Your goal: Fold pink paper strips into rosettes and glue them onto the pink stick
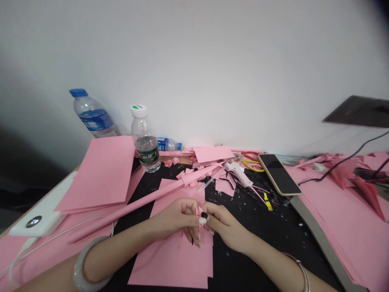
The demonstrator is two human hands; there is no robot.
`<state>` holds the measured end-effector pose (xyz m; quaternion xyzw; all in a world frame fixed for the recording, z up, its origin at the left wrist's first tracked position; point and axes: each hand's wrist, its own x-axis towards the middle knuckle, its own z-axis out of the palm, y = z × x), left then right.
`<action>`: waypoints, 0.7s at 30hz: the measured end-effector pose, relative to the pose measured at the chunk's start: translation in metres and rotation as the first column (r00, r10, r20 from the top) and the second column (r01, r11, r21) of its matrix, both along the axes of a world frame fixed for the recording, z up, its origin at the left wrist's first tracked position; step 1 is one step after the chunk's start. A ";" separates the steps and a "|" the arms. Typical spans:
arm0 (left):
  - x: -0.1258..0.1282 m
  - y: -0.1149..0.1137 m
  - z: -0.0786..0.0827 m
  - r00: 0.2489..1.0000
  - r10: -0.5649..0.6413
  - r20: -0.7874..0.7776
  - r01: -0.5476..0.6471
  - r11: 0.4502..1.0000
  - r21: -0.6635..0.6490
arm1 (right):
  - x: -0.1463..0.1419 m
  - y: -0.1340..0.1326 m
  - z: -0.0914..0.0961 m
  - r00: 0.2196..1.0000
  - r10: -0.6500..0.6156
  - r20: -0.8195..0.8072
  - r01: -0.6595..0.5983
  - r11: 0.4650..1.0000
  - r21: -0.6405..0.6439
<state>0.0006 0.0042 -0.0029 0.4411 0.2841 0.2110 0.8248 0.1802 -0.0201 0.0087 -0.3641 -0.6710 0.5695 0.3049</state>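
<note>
Between the fingertips of both hands is a small folded piece of pink paper [199, 211], mostly covered by the fingers. My left hand [185, 219] pinches it with thumb and forefinger, the other fingers curled below. From the other side my right hand [220, 223] grips the same piece, thumb against it. Beneath the hands lie flat pink paper sheets [170, 263] on a black work mat. Just beyond runs a long rolled pink paper tube [146, 199], slanting from lower left to the middle, with folded pink paper at its far end.
A white glue gun [238, 172] and a phone [279, 174] lie behind the hands. Water bottles [146, 142] stand by the wall. Pink paper stacks sit at left [100, 174] and right [343, 235]. A white device [42, 219] has a cable; a dark cable [340, 162] crosses at right.
</note>
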 end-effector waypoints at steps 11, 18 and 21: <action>0.000 0.000 -0.003 0.998 0.049 0.035 -0.050 0.998 0.034 | -0.002 -0.003 -0.004 0.998 -0.063 0.015 0.062 0.996 0.069; 0.003 -0.003 -0.002 0.991 0.127 0.028 -0.130 0.985 0.116 | -0.002 -0.004 -0.005 0.996 -0.078 0.048 0.071 0.990 0.125; 0.005 -0.006 -0.002 0.987 0.160 -0.023 -0.154 0.971 0.182 | -0.004 -0.006 -0.005 0.992 -0.109 0.056 0.100 0.983 0.152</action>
